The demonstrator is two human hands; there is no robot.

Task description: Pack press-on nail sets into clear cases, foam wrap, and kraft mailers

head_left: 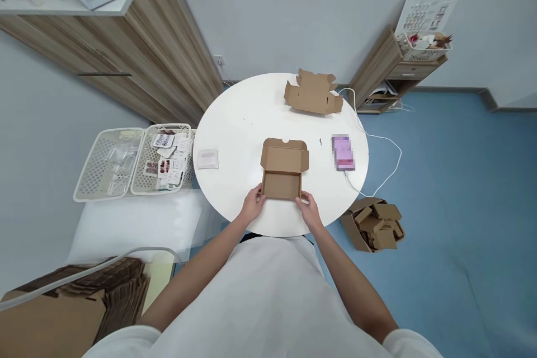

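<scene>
In the head view, the person is sitting at a round white table [247, 112] and holding a small cardboard mailer box [282, 183] that is resting near the table's near edge. The left hand [253, 205] is pinching the box's near-left corner, and the right hand [309, 208] is pinching the near-right corner, so both sets of fingers are closing on the front wall. The box is lying straight ahead of the hands and between them, with neither hand the nearer. Its lid [285, 155] is lying open on the far side, so box and lid together are running away from the person.

A flat, unfolded box blank [312, 95] is lying at the table's far edge, well apart. A purple phone [343, 152] with a white cable [388, 142] is sitting to the right of the box, and a small clear packet [207, 158] to its left. White baskets [126, 162] of packets are standing beside the table on the left, and a carton of folded cardboard [372, 225] is lying on the floor.
</scene>
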